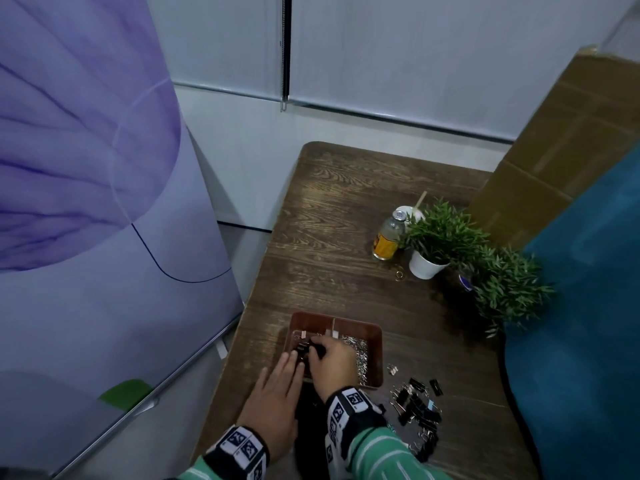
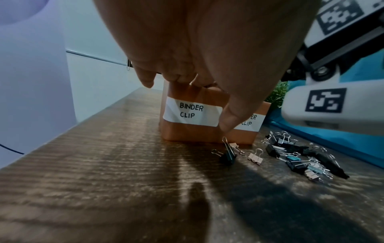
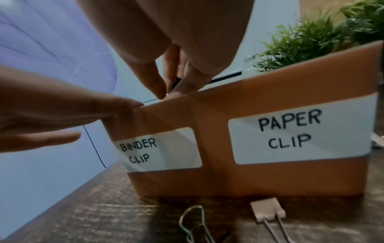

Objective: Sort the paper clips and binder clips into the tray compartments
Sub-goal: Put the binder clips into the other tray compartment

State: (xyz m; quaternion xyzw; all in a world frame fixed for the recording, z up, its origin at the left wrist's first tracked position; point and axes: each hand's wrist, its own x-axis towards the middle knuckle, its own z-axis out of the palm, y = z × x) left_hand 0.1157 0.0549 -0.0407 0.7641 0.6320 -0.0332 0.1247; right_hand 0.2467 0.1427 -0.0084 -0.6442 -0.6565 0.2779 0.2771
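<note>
Dark wood-grain bench (image 1: 332, 216) carries my brown two-compartment tray (image 1: 375, 355). My right hand (image 1: 332, 362) is over the compartment labelled BINDER CLIP, fingers (image 3: 153, 82) pinching something small and dark, probably a black binder clip. My left hand (image 1: 273, 400) lies with straight fingers on the tray's near rim. Paper clips (image 1: 358, 355) fill the right compartment. I judge the drop is at hand; next I release, then reach for the binder clip pile (image 1: 417, 410) beside the tray.

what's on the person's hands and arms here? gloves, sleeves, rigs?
No gloves: left hand and right hand are bare. Each wrist carries a black band set with white plates printed with square black fiducial codes. Both sleeves are green with thin white stripes. No cables visible.
</note>
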